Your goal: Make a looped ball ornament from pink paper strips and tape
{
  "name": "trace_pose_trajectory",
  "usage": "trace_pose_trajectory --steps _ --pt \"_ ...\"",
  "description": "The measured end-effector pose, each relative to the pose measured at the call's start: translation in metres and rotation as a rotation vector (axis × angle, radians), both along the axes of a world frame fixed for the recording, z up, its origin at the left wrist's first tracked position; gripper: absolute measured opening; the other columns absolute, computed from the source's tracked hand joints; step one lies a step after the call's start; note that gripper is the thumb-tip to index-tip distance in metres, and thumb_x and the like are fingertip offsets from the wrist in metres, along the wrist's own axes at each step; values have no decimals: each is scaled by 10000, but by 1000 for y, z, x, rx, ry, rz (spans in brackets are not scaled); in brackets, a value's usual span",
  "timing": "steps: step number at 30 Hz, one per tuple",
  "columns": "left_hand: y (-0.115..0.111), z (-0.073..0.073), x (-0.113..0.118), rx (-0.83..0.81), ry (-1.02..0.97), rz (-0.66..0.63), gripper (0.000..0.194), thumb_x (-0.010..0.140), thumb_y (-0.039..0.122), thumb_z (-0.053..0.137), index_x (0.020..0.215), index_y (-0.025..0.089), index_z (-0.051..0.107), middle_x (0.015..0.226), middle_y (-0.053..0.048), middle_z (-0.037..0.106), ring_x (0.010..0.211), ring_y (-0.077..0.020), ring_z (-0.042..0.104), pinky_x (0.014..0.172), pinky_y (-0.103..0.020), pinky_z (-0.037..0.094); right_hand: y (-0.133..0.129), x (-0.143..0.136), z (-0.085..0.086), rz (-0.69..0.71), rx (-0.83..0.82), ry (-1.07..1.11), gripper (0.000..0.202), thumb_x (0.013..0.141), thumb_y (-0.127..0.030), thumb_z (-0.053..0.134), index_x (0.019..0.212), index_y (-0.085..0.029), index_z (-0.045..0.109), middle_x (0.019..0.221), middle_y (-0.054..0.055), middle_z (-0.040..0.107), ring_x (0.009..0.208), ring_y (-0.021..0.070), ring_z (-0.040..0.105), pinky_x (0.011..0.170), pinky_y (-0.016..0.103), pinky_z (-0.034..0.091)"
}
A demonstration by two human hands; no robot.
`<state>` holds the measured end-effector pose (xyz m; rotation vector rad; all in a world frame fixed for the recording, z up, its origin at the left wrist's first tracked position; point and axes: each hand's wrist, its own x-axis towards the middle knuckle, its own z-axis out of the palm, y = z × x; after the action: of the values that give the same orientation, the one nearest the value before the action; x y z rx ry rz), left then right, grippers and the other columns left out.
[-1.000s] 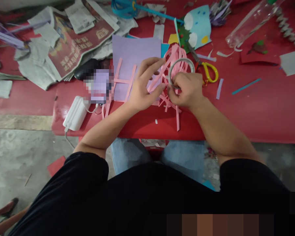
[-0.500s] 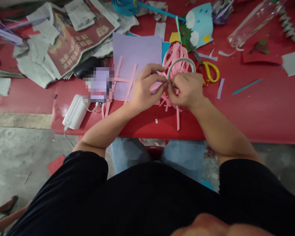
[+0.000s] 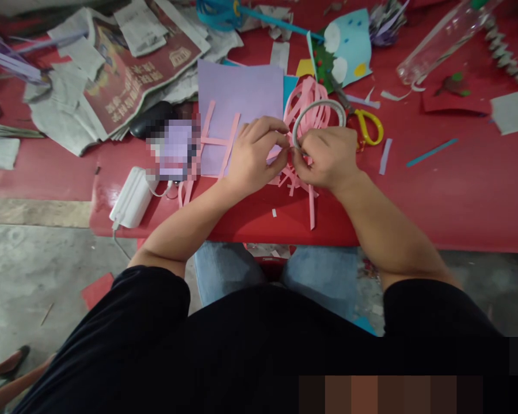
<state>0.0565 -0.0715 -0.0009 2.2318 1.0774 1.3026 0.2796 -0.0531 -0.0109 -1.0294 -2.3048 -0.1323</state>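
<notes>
My right hand [image 3: 328, 154] is closed on a thin roll of tape [image 3: 342, 112], whose ring stands up above the knuckles. Close beside it, my left hand [image 3: 259, 150] has its thumb and fingers drawn together in a pinch; whatever lies between the tips is too small to tell. Behind and below the hands is a bundle of pink paper strips [image 3: 307, 95], partly covered by the right hand. Left of my left hand, several pink strips [image 3: 230, 144] lie across a sheet of purple paper [image 3: 246, 86].
Scissors with yellow handles [image 3: 371, 127] lie right of the tape. A newspaper [image 3: 138, 75], a black mouse-shaped object [image 3: 152, 118] and a white power bank [image 3: 132, 196] are at left. Further right lie a clear plastic bottle [image 3: 440, 43] and a thin blue strip [image 3: 431, 153].
My right hand has tilted slightly and the tape ring sits a little further right. The fingertips of the two hands are slightly further apart. The things on the table lie as before.
</notes>
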Motion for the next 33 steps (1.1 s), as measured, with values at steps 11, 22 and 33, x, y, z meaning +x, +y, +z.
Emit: trace_pose_trajectory --steps 11,22,33 --pt "-5 7 11 -220 -391 -114 131 977 354 747 905 245 736 971 -47 745 900 -174 698 805 -380 545 -11 -6 2 -12 -21 121 374 1065 -488 427 824 -218 521 856 82 689 741 216 612 722 408 446" --pt "1 6 13 -512 -653 -230 197 930 411 820 862 228 791 920 -25 755 885 -141 712 835 -334 604 -12 -12 -4 -35 37 196 328 1081 -441 424 877 -221 557 804 58 650 731 204 626 712 382 446" --pt "53 -19 -27 -704 -870 38 343 958 541 748 831 234 663 837 2 675 850 -112 657 794 -336 574 -3 -1 -6 -159 16 336 475 1107 -562 319 842 -232 534 766 62 574 691 191 539 720 394 414"
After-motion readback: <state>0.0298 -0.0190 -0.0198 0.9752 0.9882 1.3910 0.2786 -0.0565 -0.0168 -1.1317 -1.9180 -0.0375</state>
